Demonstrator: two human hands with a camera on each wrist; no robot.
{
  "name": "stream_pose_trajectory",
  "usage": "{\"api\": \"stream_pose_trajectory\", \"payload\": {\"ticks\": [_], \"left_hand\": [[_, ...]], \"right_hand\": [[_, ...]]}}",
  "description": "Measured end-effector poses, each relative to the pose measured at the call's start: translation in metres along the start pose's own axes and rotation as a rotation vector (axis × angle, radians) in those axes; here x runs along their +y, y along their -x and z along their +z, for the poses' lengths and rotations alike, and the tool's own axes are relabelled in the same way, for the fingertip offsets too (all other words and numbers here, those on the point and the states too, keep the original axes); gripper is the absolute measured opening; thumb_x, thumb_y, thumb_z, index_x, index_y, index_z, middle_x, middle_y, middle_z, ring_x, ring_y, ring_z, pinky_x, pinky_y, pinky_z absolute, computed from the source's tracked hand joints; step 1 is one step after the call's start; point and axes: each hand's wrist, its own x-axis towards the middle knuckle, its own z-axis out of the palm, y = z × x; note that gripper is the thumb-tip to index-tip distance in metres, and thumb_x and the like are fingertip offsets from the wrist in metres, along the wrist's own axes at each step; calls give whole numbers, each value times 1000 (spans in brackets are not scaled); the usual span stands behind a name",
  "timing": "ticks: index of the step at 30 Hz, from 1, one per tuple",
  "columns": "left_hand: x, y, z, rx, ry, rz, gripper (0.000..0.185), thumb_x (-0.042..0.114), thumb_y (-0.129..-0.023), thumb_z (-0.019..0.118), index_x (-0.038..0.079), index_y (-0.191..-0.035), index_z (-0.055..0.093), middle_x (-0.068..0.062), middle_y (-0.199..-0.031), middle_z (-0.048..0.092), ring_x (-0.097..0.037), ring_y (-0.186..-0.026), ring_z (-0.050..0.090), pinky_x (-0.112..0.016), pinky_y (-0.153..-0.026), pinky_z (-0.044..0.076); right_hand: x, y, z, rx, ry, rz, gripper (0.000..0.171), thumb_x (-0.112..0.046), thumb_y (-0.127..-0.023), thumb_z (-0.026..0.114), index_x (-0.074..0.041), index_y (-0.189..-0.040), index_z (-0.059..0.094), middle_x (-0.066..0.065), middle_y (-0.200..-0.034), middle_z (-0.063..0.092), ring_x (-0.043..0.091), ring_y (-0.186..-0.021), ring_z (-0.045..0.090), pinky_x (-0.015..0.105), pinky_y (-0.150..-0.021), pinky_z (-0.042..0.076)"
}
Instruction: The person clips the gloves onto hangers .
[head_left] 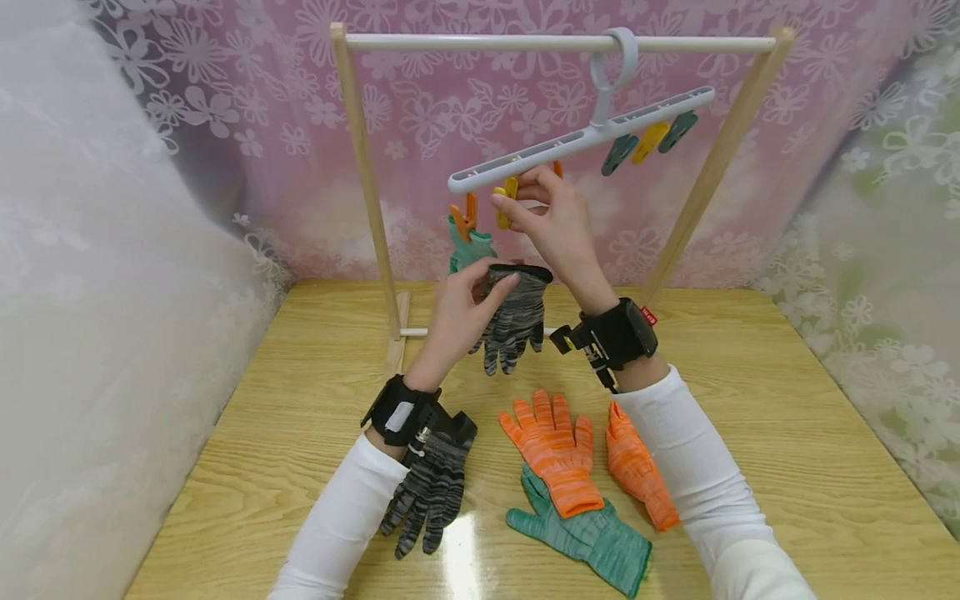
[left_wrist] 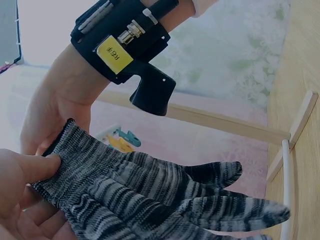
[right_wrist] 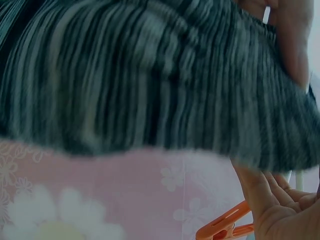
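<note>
A black-and-grey striped knit glove hangs fingers down from my left hand, which pinches its dark cuff between thumb and fingers. In the left wrist view the thumb lies over the cuff of this glove. Just above it, my right hand pinches a yellow clothespin under the low left end of a grey-white hanger. The glove's knit fills the upper part of the right wrist view. Left of the clothespin, an orange clothespin holds a green glove, partly hidden behind my left hand.
The tilted hanger hooks over a rack's white bar between wooden posts. Toward its right end hang two green clothespins and a yellow one. Orange gloves, a green glove and a black-grey glove lie on the table.
</note>
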Motion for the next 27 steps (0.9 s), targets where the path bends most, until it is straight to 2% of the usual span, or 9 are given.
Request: {"api": "stream_pose_trajectory", "payload": {"ticks": [4,7,10,14,18,22,27], "left_hand": [[2,-4,9,23,-22,-20,26,21,-102,64,6,-84,54,-1,-64,31,-17,-56,31,-27,-60,26],[5,-5,14,35,-31,-39,28,22,-103,62,5,-84,53,-1,-63,31,-17,-55,32,-27,-59,26],[6,-6,18,55,-28,-58,20,24,-105,60,4,-101,65,-2,-64,38,-17,-55,34,-26,-57,27],[5,-7,18,107,-14,-81,24,22,-105,60,5,-120,68,-2,-68,49,-16,-56,39,-26,-56,29],[1,-9,16,136,-10,-94,23,22,-105,59,3,-115,68,-3,-68,48,-15,-57,39,-26,-55,29],[-3,-11,14,134,-1,-98,24,22,-105,59,2,-113,68,-2,-69,48,-15,-57,39,-26,-55,29],[-7,-13,11,167,19,-90,24,21,-104,62,2,-89,62,0,-64,42,-14,-56,38,-25,-55,28]], "right_hand": [[-2,1,1,0,5,-11,33,-23,-95,75,-3,-118,63,16,-113,72,23,-83,75,36,-83,62],[-2,2,0,3,17,-10,33,-22,-95,75,-2,-118,62,17,-112,72,22,-83,75,33,-81,62],[-3,2,0,2,26,2,34,-22,-95,74,-2,-119,62,16,-114,71,21,-85,75,31,-80,62],[-4,2,-2,-6,28,15,34,-23,-95,74,-2,-119,62,16,-115,71,23,-89,74,35,-83,61],[-6,2,-3,-13,33,23,34,-24,-95,75,-2,-119,63,15,-115,72,23,-90,73,39,-85,61],[-5,2,-5,-14,37,33,34,-24,-95,75,-2,-119,64,15,-114,72,22,-90,72,33,-82,61],[-4,2,-7,-11,20,30,33,-23,-94,76,-2,-118,65,15,-113,73,21,-94,70,32,-81,61]]}}
